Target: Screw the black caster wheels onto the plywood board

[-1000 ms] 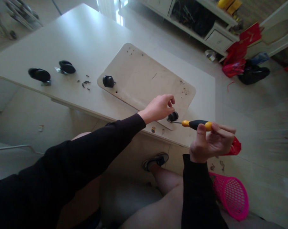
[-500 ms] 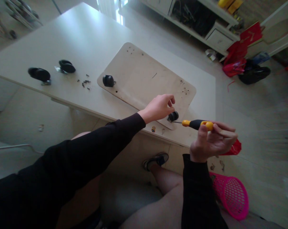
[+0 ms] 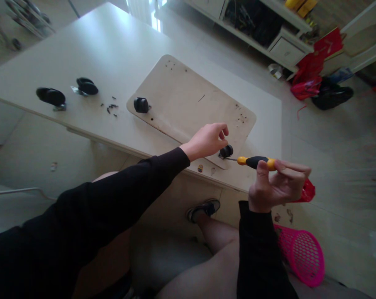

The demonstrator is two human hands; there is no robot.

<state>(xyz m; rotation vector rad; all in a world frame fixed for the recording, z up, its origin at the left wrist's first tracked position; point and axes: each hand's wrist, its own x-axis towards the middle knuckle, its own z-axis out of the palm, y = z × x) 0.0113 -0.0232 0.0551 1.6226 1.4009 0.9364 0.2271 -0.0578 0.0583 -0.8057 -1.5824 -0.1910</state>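
A pale wooden board (image 3: 188,99) lies on the table (image 3: 91,50). A black caster wheel (image 3: 227,151) sits at the board's near right corner. My left hand (image 3: 206,140) rests on it, fingers curled around the wheel. My right hand (image 3: 277,185) pinches the end of a screwdriver (image 3: 255,161) with a black and yellow handle. Its thin shaft points left at the base of that wheel. Another black caster (image 3: 141,105) is mounted on the board's near left corner.
Two loose black casters (image 3: 51,96) (image 3: 86,86) and several small dark screws (image 3: 111,108) lie on the table's left part. A pink mesh basket (image 3: 303,255) stands on the floor at the right. Red bags (image 3: 309,79) and a white cabinet (image 3: 269,29) are behind.
My right thumb and fingers have shifted on the screwdriver handle, rolling it slightly. The left hand and the wheel have stayed in place.
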